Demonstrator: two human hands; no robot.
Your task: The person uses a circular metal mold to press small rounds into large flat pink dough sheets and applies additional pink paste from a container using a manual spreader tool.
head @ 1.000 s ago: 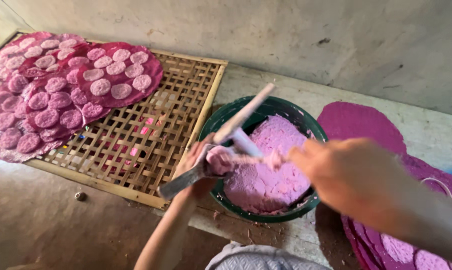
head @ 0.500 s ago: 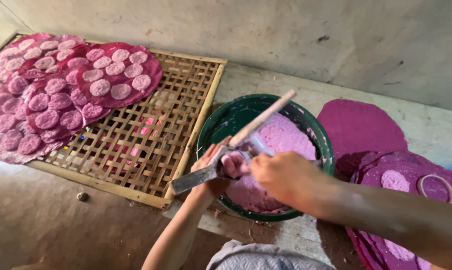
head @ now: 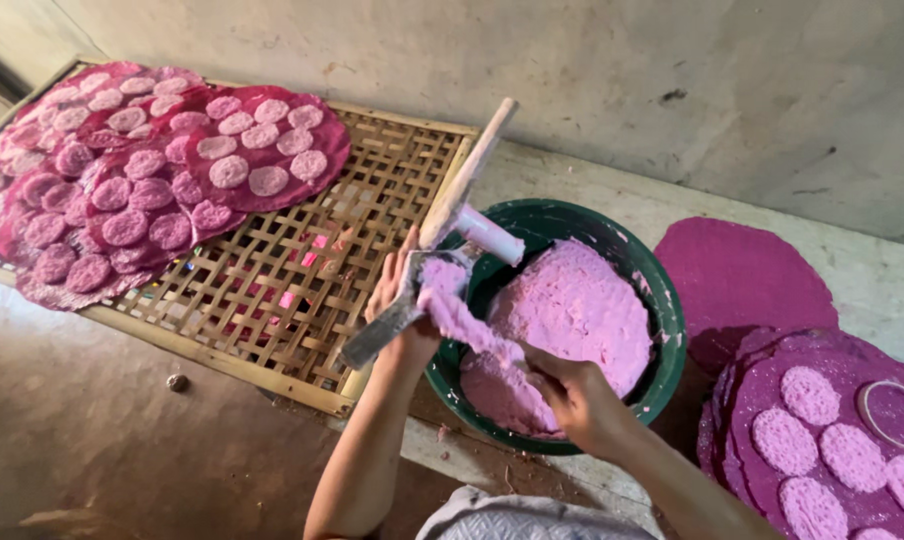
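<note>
Gripping the press tool (head: 442, 235), left hand (head: 402, 300) clenched; right hand (head: 577, 400) fingers pinch pink dough (head: 572, 310); best packed firmly over the bowl (head: 662, 300).

A rough, stained grey wall (head: 672, 70) runs along the far side, above a pale concrete ledge (head: 872, 270) and brownish floor (head: 82, 430) near left.

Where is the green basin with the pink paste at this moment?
In the head view, the green basin sits right of centre, between the bamboo tray on its left and the purple sheets on its right.
</note>
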